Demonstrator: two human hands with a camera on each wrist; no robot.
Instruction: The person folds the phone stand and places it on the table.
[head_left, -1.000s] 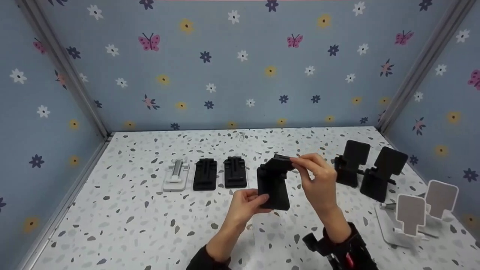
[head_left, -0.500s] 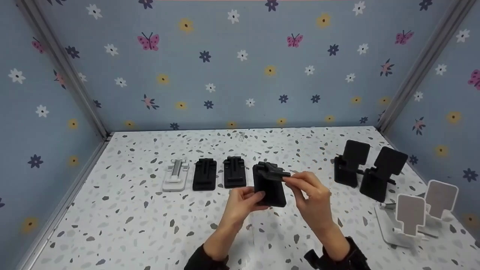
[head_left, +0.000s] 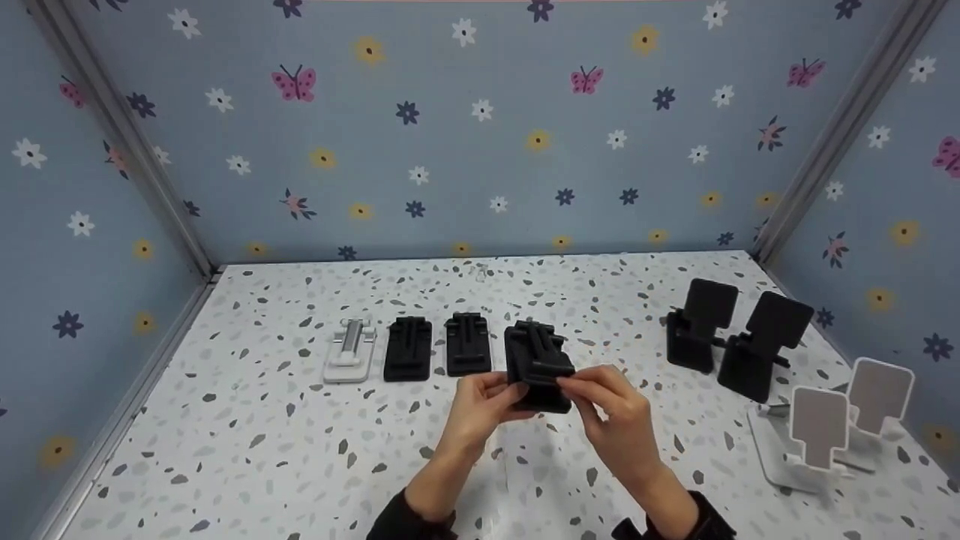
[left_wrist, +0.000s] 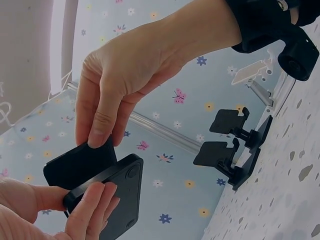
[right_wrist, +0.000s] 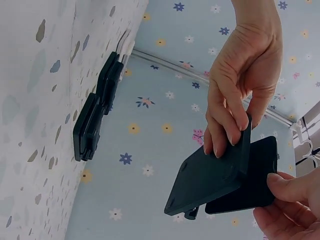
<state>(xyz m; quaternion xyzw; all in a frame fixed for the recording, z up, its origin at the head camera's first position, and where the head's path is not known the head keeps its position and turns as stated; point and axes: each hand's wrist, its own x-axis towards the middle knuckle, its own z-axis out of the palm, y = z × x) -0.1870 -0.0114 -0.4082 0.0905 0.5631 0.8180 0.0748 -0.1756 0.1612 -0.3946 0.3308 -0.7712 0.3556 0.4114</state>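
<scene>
A black folding phone stand [head_left: 538, 366] is held up above the table, partly folded. My left hand [head_left: 480, 409] grips the near left edge of its base, thumb on the inner face. With thumb and fingers, my right hand [head_left: 611, 409] pinches the lower edge of the stand's hinged plate, which lies tilted over the base. From the left wrist view, a narrow wedge shows between plate and base [left_wrist: 125, 195]. The right wrist view shows the hinged plate [right_wrist: 250, 175] at an angle to the base, my left fingers spread on the base's underside.
Left of the hands, a white folded stand [head_left: 350, 351] and two black folded stands, one [head_left: 409, 349] beside the other [head_left: 469, 345], lie in a row. At right stand two unfolded black stands [head_left: 770, 337] and two unfolded white stands [head_left: 820, 427]. Flowered walls [head_left: 480, 172] enclose the table [head_left: 262, 450].
My right hand has swung the stand's plate down and toward me, from raised above the base to nearly over it. My left hand has kept its grip, shifting slightly left.
</scene>
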